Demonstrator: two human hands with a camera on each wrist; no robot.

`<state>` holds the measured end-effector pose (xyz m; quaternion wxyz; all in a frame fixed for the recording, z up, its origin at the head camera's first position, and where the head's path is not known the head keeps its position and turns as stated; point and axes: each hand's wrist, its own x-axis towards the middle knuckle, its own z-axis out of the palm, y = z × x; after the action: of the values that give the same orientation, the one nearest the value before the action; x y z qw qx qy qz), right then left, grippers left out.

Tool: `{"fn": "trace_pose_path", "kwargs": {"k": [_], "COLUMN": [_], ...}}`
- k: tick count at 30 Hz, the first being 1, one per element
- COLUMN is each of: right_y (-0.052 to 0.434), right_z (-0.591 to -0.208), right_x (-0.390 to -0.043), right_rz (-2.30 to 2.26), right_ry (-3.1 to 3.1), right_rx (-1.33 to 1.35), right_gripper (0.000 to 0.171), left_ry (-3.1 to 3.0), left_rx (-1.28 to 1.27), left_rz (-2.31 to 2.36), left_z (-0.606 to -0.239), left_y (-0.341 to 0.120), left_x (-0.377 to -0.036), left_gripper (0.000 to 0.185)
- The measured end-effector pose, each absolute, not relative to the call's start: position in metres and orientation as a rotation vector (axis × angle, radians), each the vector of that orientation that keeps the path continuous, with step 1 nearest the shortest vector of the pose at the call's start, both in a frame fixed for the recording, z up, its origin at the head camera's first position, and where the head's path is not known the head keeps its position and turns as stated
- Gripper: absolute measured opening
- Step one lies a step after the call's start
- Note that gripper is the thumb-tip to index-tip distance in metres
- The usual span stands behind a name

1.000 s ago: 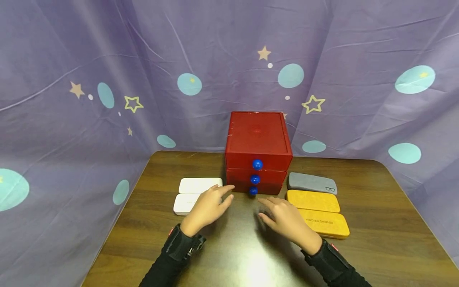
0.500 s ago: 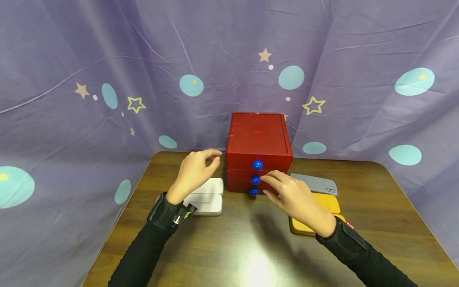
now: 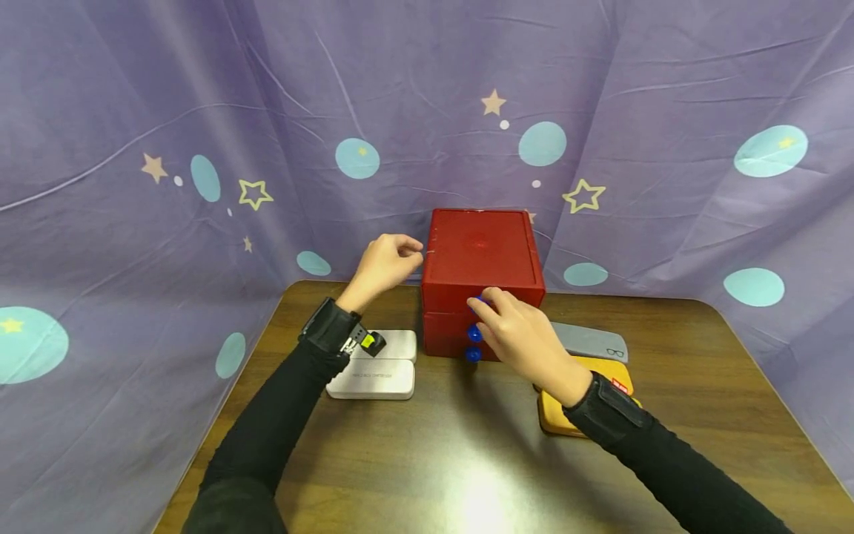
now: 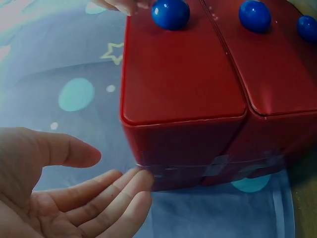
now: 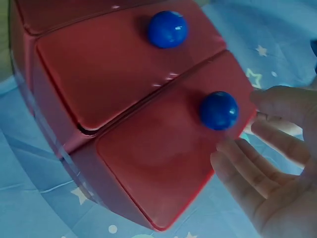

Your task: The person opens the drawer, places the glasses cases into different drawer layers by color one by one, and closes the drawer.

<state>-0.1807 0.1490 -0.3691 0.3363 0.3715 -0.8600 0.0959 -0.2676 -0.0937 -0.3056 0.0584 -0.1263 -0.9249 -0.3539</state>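
Observation:
A red box with stacked drawers (image 3: 480,248) stands near the back of the wooden table, blue ball knobs down its front. My left hand (image 3: 390,267) is raised by the box's left side, holding nothing; in the left wrist view its loosely bent fingers (image 4: 126,191) come close to that side, and whether they touch it I cannot tell. In front of the drawers is my right hand (image 3: 523,334), its thumb and fingers spread near the top knob (image 5: 219,110). The right wrist view has a gap between the fingers and this knob. The middle knob (image 3: 474,332) shows beside the right hand.
Two white oblong cases (image 3: 373,378) lie left of the box, partly under the left wrist. On the right lie a grey glasses case (image 3: 590,341) and yellow cases (image 3: 600,365), partly covered by the right arm. A purple patterned curtain (image 3: 400,96) hangs behind the table.
Both hands have risen from low before the box: the left past the white cases to the box's upper left side, the right from beside the bottom knob to the top knob.

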Motion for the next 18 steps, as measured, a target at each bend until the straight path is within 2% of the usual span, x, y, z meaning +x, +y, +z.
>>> {"fn": "trace_pose_path", "kwargs": {"k": [9,18], "right_y": [0.145,0.144], "right_z": [-0.382,-0.389], "right_x": [-0.193,-0.197], "right_rz": [0.094,0.025], "right_ry": [-2.164,-2.136], "right_rx": [1.000,1.044], "right_gripper": [0.035,0.040], "left_ry": [-2.927,-2.891], "left_rx": [-0.247,-0.177], "left_rz": [-1.321,-1.645], "left_z": [-0.305,-0.302], "left_y": [-0.083,-0.076], "left_x": [-0.290,-0.302], "left_gripper": [0.035,0.035]}}
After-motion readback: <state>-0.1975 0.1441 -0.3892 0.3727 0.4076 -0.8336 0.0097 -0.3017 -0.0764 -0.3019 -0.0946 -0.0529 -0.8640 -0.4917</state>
